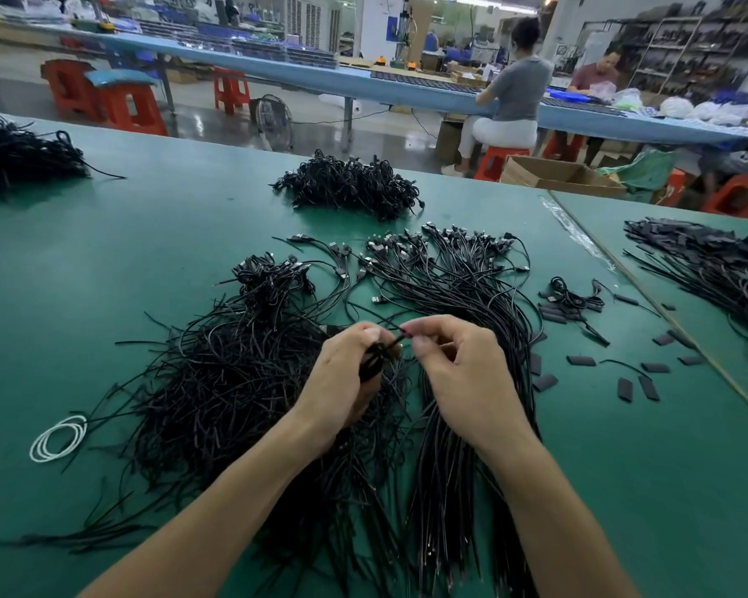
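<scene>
My left hand (346, 373) grips a small bunch of black cables (374, 360) above the green table (104, 261). My right hand (454, 369) pinches the tip of one thin black cable (400, 338) between thumb and forefinger, right beside my left thumb. Below both hands lies a big loose heap of black cables (234, 394). A fan of straighter cables with USB plugs (441, 269) spreads out beyond my right hand.
Short black sleeve pieces (625, 388) lie scattered to the right. Coiled cable piles sit at the far centre (350, 185) and far left (18, 155); another cable pile (717, 265) lies far right. A white ring (59, 438) lies at left. Two people sit at a blue bench behind.
</scene>
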{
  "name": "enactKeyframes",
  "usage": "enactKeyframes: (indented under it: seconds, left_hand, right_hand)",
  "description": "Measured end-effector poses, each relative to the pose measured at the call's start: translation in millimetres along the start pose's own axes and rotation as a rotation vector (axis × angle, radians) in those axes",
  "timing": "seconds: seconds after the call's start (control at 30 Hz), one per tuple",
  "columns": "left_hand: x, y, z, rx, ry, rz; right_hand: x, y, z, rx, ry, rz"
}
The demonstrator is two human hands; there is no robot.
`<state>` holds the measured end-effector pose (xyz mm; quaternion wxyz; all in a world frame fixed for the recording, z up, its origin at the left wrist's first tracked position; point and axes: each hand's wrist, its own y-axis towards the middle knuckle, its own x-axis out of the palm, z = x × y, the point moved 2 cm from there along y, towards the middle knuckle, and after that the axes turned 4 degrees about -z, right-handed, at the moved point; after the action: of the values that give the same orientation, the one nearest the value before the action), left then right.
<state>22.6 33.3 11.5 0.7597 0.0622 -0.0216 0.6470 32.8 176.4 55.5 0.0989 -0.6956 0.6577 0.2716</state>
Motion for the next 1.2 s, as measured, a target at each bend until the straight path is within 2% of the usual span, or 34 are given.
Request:
enactKeyframes:
  seconds: [0.1,0.2,0.4,0.67,0.83,1.1,1.2]
  left_hand:
    - [5.2,0.1,5.7,0.107,-0.020,-0.011]
    - [4.6,-2.3,5.9,0.123,0.003,0.044]
    - [4.0,-4.3,4.7,0.150,-0.023,0.192]
    - [4.0,-3.1,2.3,0.178,-0.061,0.190]
    - [5.7,-4.5,-2.9,0.107,-0.073,0.171]
    - [3.8,-3.2,-0.7,0.079,-0.088,0.168]
    - [4.9,-1.7,-2.1,-0.054,-0.132,0.228]
  right_hand:
    - [8.9,-5.3,-8.2,-0.086,-0.095,-0.111]
    - [10.9,-9.1,-13.1,-0.140,-0.158,-0.182]
    - [13.0,-11.0,-13.8,-0.118,-0.092,-0.067]
    - [25.1,-9.9,-6.9,0.036,0.070,-0.054]
    - [26.1,-12.7,-13.5,-0.139,-0.300,-0.032]
    - [27.1,-18.5,-15.0,-0.270,-0.588,-0.114]
    - [32.3,-23.9,-17.6,-0.381,-0.772,-0.141]
